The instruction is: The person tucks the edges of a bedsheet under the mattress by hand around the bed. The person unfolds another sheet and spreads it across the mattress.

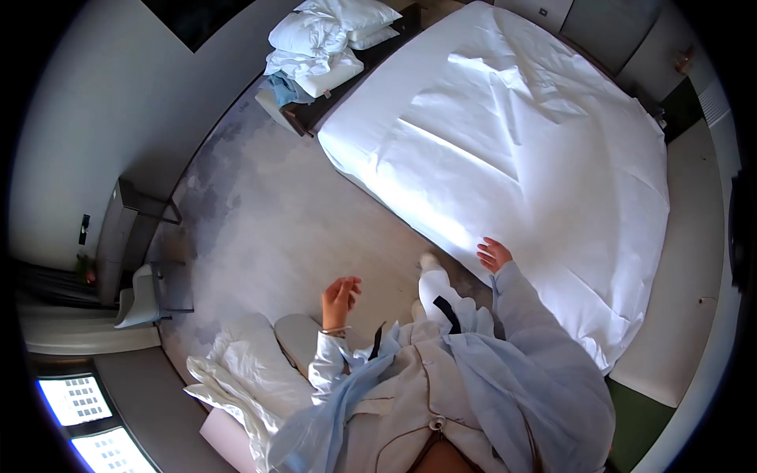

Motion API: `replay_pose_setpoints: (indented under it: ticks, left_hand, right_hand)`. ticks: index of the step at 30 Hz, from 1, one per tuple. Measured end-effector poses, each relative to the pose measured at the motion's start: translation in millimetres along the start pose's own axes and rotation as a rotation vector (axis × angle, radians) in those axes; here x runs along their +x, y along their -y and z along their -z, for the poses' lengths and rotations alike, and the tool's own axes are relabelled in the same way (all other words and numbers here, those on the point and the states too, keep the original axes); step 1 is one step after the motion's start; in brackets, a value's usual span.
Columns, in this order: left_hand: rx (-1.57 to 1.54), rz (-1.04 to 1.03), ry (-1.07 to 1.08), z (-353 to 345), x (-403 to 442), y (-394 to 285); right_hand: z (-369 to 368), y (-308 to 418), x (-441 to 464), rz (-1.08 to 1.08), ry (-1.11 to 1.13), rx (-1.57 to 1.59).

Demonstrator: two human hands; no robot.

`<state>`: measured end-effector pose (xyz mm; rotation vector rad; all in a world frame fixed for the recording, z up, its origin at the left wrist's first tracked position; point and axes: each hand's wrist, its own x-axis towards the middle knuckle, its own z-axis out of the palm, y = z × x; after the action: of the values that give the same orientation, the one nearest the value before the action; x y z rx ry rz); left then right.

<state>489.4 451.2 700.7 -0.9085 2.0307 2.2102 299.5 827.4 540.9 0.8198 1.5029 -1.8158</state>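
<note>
My left hand (341, 301) hangs in the air above the carpet, with a bracelet on its wrist. Its fingers are loosely bent and I see nothing in them. Near the close side of the bed is my right hand (494, 255), fingers apart and holding nothing. Whether it touches the white sheet (465, 169) I cannot tell. The sheet covers the bed, with long creases across it and a bunched fold toward the far end.
White pillows (311, 35) and folded bedding are piled on a dark bench (378, 51) past the bed's far left corner. A crumpled white duvet (256, 363) lies at my left. By the left wall stand a desk (118, 229) and a chair (140, 296). Carpet (260, 205) runs between.
</note>
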Motion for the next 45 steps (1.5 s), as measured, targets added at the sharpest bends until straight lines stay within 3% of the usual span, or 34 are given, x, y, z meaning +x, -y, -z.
replay_pose_setpoints:
  ticks: [4, 8, 10, 12, 13, 15, 16, 18, 21, 23, 24, 26, 28, 31, 33, 37, 41, 44, 45]
  left_hand:
    - [-0.047, 0.140, -0.110, 12.5, 37.6, -8.7]
    - [-0.040, 0.197, -0.049, 42.8, 123.3, -24.1]
    - [-0.068, 0.265, -0.060, 55.1, 169.8, -41.3]
    - [-0.084, 0.314, -0.042, 63.8, 213.0, -54.2]
    - [-0.059, 0.369, -0.042, 68.9, 239.4, -62.0]
    - [-0.026, 0.410, -0.008, 80.4, 289.1, -77.0]
    - [-0.013, 0.450, 0.006, 84.6, 305.5, -88.6]
    - [-0.039, 0.442, -0.005, 85.7, 351.1, -110.4]
    - [-0.037, 0.456, 0.071, 90.8, 405.0, -127.8]
    - [0.033, 0.405, 0.133, 92.6, 437.2, -141.9]
    - [0.034, 0.409, 0.140, 95.4, 445.7, -143.3]
    - [0.159, 0.386, 0.107, 105.2, 468.0, -144.0]
    - [0.192, 0.408, 0.141, 114.9, 485.8, -142.4]
    - [0.237, 0.440, 0.343, 129.5, 516.4, -127.8]
    - [0.257, 0.452, 0.460, 139.5, 544.1, -123.0]
    - [0.291, 0.356, 0.698, 119.6, 603.5, -154.8]
    - [0.417, 0.176, 1.075, 78.4, 654.6, -215.3]
    - [0.476, 0.193, 1.157, 54.5, 650.6, -245.2]
    - [0.539, 0.138, 1.242, 50.6, 645.7, -247.8]
  right_hand:
    - [-74.4, 22.4, 79.8, -0.069, 0.130, -0.135]
    - [-171.1, 31.1, 171.4, -0.094, 0.126, -0.211]
    - [-221.8, 23.8, 216.6, -0.030, 0.000, -0.260]
    - [-273.1, 17.0, 259.0, -0.034, -0.288, -0.494]
    - [-291.1, 8.1, 294.0, -0.079, -0.297, -0.478]
    - [-312.1, -32.7, 353.5, 0.097, -0.312, -0.756]
    - [-336.2, -18.8, 349.7, -0.026, -0.205, -0.730]
    - [-377.8, 1.2, 340.1, 0.164, -0.145, -1.034]
    - [-416.8, 65.8, 319.1, -0.054, -0.173, -1.159]
    - [-432.2, 105.8, 318.8, -0.378, -0.234, -1.084]
    - [-433.2, 110.6, 324.2, -0.384, -0.240, -1.080]
    - [-434.9, 114.1, 342.2, -0.368, -0.260, -1.304]
    - [-428.3, 99.7, 357.3, -0.246, -0.419, -1.250]
    - [-410.1, 88.5, 354.0, -0.310, -0.378, -1.088]
    - [-403.1, 93.7, 324.9, -0.236, -0.237, -0.586]
    - [-371.7, 114.5, 259.0, -0.247, -0.174, -0.315]
    - [-395.6, 165.2, 154.6, 0.061, -0.438, -0.349]
    - [-429.3, 195.9, 102.9, 0.216, -0.622, -0.524]
    - [-443.1, 200.0, 93.0, 0.311, -0.560, -0.380]
